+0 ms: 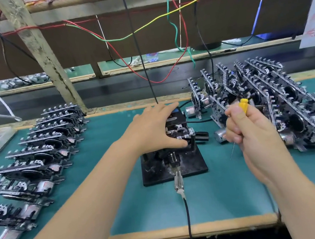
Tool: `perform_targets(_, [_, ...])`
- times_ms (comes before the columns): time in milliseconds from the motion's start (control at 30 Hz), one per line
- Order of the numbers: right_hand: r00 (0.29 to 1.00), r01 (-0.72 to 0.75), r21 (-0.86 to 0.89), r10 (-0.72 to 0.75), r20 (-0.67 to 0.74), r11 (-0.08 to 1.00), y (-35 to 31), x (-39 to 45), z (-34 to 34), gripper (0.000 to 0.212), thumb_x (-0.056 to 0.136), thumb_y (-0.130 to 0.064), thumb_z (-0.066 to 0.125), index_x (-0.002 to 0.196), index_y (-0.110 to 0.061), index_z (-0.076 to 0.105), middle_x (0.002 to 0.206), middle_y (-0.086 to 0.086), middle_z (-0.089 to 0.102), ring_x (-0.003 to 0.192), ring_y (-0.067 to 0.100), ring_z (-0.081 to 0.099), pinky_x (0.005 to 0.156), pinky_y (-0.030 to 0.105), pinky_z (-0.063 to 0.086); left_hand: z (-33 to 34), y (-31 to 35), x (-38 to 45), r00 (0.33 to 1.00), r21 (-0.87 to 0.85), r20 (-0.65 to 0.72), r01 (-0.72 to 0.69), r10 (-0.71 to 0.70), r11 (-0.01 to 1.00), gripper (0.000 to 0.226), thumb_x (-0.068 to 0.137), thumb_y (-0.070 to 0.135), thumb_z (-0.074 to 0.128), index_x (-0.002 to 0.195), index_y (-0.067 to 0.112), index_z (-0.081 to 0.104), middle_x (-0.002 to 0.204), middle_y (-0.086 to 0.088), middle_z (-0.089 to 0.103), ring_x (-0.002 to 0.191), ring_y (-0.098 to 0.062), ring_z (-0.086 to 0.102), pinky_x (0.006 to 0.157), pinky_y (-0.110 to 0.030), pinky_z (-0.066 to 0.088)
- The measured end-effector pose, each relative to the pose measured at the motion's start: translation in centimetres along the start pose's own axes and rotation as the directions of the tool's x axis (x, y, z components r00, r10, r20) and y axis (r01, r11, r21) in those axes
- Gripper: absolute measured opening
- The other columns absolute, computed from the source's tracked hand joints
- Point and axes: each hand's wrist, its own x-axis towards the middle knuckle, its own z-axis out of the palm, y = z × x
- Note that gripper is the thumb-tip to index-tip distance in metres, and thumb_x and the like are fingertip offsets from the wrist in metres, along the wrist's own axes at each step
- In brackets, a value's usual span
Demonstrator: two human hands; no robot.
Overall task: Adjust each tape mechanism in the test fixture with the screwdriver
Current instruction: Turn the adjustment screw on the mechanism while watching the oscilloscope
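A black test fixture (187,166) stands mid-table on the green mat, with one tape mechanism (179,131) seated in it. My left hand (153,129) reaches over that mechanism, thumb at its near edge and fingers spread across its far side. My right hand (253,133) hovers right of the fixture and grips a yellow-handled screwdriver (244,105), handle up, thin blade pointing down below the fist. The blade touches nothing.
Rows of tape mechanisms (39,147) lie on the left of the mat; a dense pile of mechanisms (277,101) stands on the right. A toggle clamp lever (178,180) with a black cable juts from the fixture toward me. Coloured wires hang above.
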Motion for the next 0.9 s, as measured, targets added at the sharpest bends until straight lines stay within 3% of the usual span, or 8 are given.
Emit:
perform_targets(100, [0.997,-0.036,-0.054,0.040,0.065,0.998,0.7,0.3,-0.5,0.028,0.110,-0.024,0.040,0.082,-0.020,0.043,0.064,-0.008,0.034,0.056,0.009,0.029,0.053,0.019,0.031,0.2,-0.1,0.1,1.000,0.052,0.004,0.005,-0.005,0.999,0.114,0.066,0.081,0.066,0.158,0.040,0.012,0.154,0.010,0.034,0.142,-0.023,0.030,0.109,-0.056,0.037])
perform_targets(167, [0.992,-0.026,-0.185,0.049,0.118,0.982,1.1,0.9,0.0,0.025,0.109,-0.021,0.042,0.084,-0.019,0.045,0.069,-0.008,0.055,0.060,0.010,0.049,0.062,0.025,0.039,0.4,0.1,0.1,1.000,0.111,0.005,0.004,-0.005,0.994,0.115,0.066,0.081,0.066,0.158,0.039,0.011,0.152,0.010,0.034,0.137,-0.024,0.034,0.105,-0.053,0.040])
perform_targets(233, [0.961,-0.008,-0.349,0.104,0.258,0.937,1.2,2.2,0.6,0.010,0.102,-0.012,0.054,0.100,-0.021,0.052,0.106,-0.014,0.072,0.096,0.003,0.067,0.082,0.030,0.051,0.4,0.4,0.1,1.000,0.148,0.006,0.005,-0.006,0.989,0.116,0.066,0.080,0.066,0.158,0.037,0.010,0.153,0.009,0.033,0.136,-0.024,0.034,0.103,-0.052,0.040])
perform_targets(333, [0.814,0.152,-0.671,0.292,0.501,0.726,0.4,4.8,1.3,0.043,0.087,-0.009,0.067,0.116,-0.027,0.041,0.158,-0.023,0.034,0.137,0.007,0.044,0.111,0.041,0.044,-0.3,0.3,0.0,0.998,0.018,0.049,-0.030,0.030,0.999,0.121,0.066,0.080,0.070,0.160,0.037,0.007,0.161,0.014,0.019,0.147,-0.017,0.022,0.113,-0.050,0.032])
perform_targets(467, [0.699,0.308,-0.802,0.450,0.556,0.512,-0.6,7.5,1.9,0.054,0.080,-0.022,0.079,0.101,-0.036,0.031,0.158,-0.023,0.027,0.135,0.006,0.041,0.099,0.029,0.046,-2.1,-3.4,-2.1,0.996,-0.451,0.087,0.067,-0.031,0.890,0.134,0.059,0.060,0.090,0.157,0.049,-0.001,0.163,0.025,0.011,0.148,0.005,0.013,0.119,-0.030,0.021])
perform_targets(633, [0.727,0.337,-0.836,0.445,0.524,0.433,-0.8,8.5,2.3,0.072,0.073,-0.040,0.088,0.111,-0.040,0.027,0.152,-0.018,0.037,0.127,0.009,0.047,0.100,0.035,0.046,-1.4,-7.2,-4.9,0.986,-0.439,0.094,0.163,-0.135,0.884,0.138,0.059,0.037,0.098,0.157,0.052,0.001,0.136,0.023,0.051,0.122,0.016,0.049,0.111,-0.017,0.036])
perform_targets(800, [0.742,0.362,-0.837,0.416,0.525,0.410,-1.2,8.9,2.6,0.072,0.064,-0.041,0.093,0.102,-0.044,0.033,0.151,-0.020,0.042,0.119,-0.003,0.042,0.078,0.008,0.037,-0.5,-7.4,-5.0,0.991,-0.567,0.052,0.133,-0.125,0.813,0.134,0.055,0.040,0.095,0.158,0.045,0.010,0.138,0.026,0.045,0.108,0.031,0.047,0.094,0.003,0.035])
perform_targets(900, [0.759,0.379,-0.860,0.417,0.500,0.342,-1.0,9.0,2.8,0.084,0.060,-0.041,0.095,0.115,-0.037,0.032,0.152,-0.015,0.045,0.114,-0.005,0.042,0.082,0.015,0.035,-0.2,-7.4,-4.7,0.989,-0.544,0.037,0.138,-0.140,0.828,0.131,0.058,0.034,0.097,0.159,0.039,0.015,0.136,0.025,0.046,0.108,0.029,0.048,0.095,0.003,0.034])
